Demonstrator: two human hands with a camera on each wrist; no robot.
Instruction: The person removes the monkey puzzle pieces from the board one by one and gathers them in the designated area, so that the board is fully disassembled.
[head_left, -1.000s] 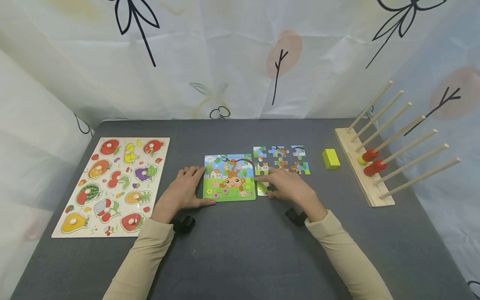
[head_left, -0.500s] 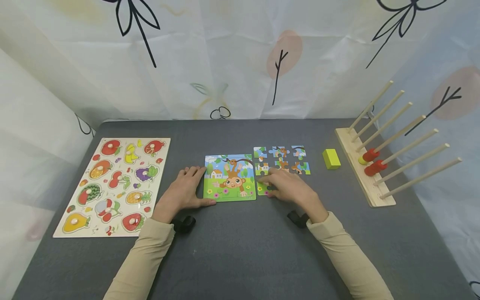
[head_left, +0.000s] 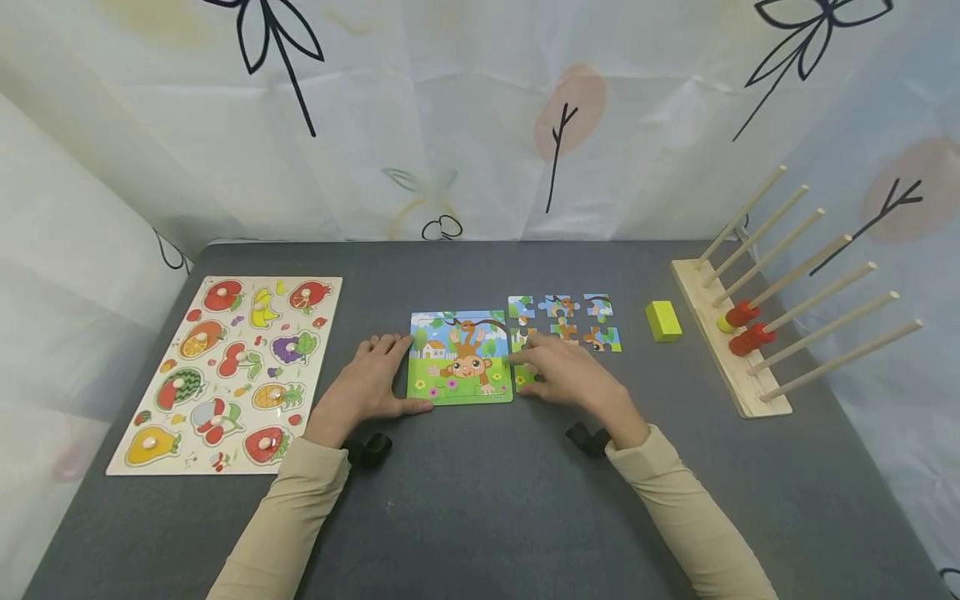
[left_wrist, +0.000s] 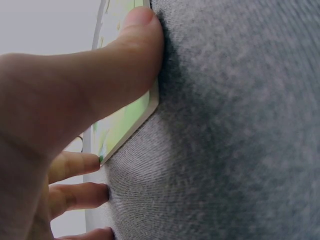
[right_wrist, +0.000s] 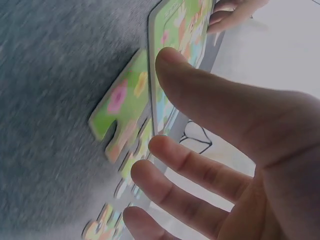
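Observation:
A monkey jigsaw board [head_left: 459,358] lies flat on the dark table. My left hand [head_left: 362,379] rests at its left side; in the left wrist view the thumb [left_wrist: 137,45] lies along the board's edge and a fingertip touches a corner. My right hand [head_left: 566,373] is over loose jigsaw pieces just right of the board. In the right wrist view its fingers are spread and hold nothing, with the thumb in front of the board. A green flowered piece [right_wrist: 117,97] lies beside the board, partly covered by the hand in the head view.
More jigsaw pieces [head_left: 559,307] lie behind the right hand. At the left is a fruit peg puzzle [head_left: 251,335]. A yellow block [head_left: 663,322] and a wooden peg rack [head_left: 731,350] with a few red and yellow beads stand at the right. A curtain hangs behind the table.
My right hand has shifted slightly left, toward the board, and covers more of the nearest loose piece. My left hand and the board stay in place.

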